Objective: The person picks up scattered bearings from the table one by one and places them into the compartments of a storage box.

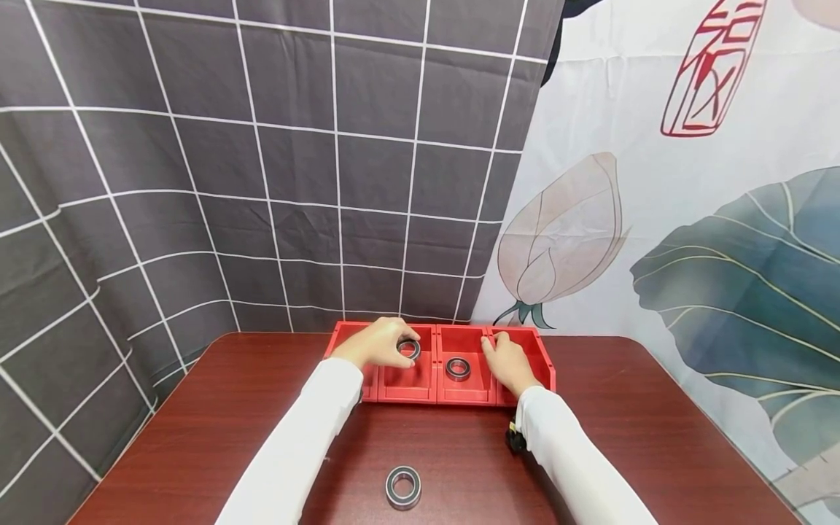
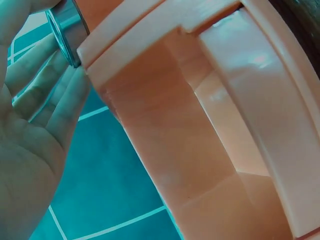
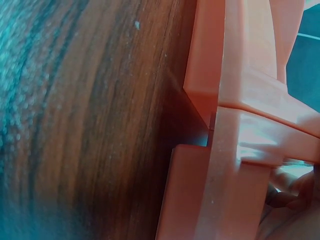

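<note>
My left hand [image 1: 383, 343] pinches a ball bearing [image 1: 410, 349], a steel ring with a dark seal, over the second compartment from the left of a red divided bin [image 1: 407, 394]. In the left wrist view, the held bearing [image 2: 70, 31] is at the top left, beside the bin's rim, with the other fingers spread. My right hand [image 1: 508, 362] reaches over the bin's right part, fingertips at the divider between the third and last compartments. Another bearing [image 1: 458, 368] lies in the third compartment. The right wrist view mostly hides the right fingers [image 3: 295, 187] behind the bin; I cannot tell whether they hold anything.
One more bearing [image 1: 403, 488] lies on the brown wooden table [image 1: 216, 430], in front of the bin and between the forearms. Behind the table hang a grey gridded cloth [image 1: 289, 168] and a white cloth with printed plants [image 1: 590, 109].
</note>
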Demonstrator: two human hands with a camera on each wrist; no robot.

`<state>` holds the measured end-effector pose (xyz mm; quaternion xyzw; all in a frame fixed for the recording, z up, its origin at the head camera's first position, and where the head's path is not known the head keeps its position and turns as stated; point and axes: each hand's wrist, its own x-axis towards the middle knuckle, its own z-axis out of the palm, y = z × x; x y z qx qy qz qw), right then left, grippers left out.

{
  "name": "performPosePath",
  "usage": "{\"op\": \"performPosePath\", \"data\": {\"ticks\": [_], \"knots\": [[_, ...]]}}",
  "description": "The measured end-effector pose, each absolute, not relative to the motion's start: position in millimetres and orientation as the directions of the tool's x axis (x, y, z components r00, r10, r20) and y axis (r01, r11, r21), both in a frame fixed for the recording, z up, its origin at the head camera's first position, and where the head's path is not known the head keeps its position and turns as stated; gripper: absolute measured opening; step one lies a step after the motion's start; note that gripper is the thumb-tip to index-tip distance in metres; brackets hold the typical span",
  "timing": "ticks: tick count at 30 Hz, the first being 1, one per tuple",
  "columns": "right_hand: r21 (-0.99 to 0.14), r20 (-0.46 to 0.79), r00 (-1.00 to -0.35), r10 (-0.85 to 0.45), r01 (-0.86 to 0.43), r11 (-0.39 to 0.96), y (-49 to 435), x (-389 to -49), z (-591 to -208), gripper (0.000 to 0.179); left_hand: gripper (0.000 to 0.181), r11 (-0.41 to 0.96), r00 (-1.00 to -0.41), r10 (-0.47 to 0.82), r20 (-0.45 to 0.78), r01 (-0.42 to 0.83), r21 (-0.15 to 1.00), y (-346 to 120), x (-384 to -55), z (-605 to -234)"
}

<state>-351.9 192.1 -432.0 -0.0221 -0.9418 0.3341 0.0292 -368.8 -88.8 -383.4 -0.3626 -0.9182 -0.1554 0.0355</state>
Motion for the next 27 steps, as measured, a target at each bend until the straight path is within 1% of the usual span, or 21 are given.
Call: {"op": "performPosePath", "data": {"ticks": [7,14,24,27], "knots": [[-0.623,0.048,-0.996,0.072,0.027,0.781,192.6,-352.3,-436.5,0.043,0.045,0.723,-0.753,0.649,0.108,0.655,0.22,-81.8,-375.3,-378.0],[-0.624,0.064,-0.995,0.079,0.022,0.781,192.0,-354.1,-436.3,0.043,0.04,0.745,-0.769,0.634,0.08,0.635,0.205,-73.5,-379.2,-375.3],[-0.63,0.05,-0.996,0.079,0.03,0.776,191.7,-353.1,-435.5,0.043,0.039,0.782,-0.785,0.619,-0.013,0.615,0.104,-61.4,-385.7,-383.0],[-0.633,0.053,-0.995,0.079,0.027,0.773,191.9,-352.3,-434.9,0.043,0.039,0.796,-0.798,0.602,-0.029,0.597,0.098,-58.7,-386.2,-384.1]]}}
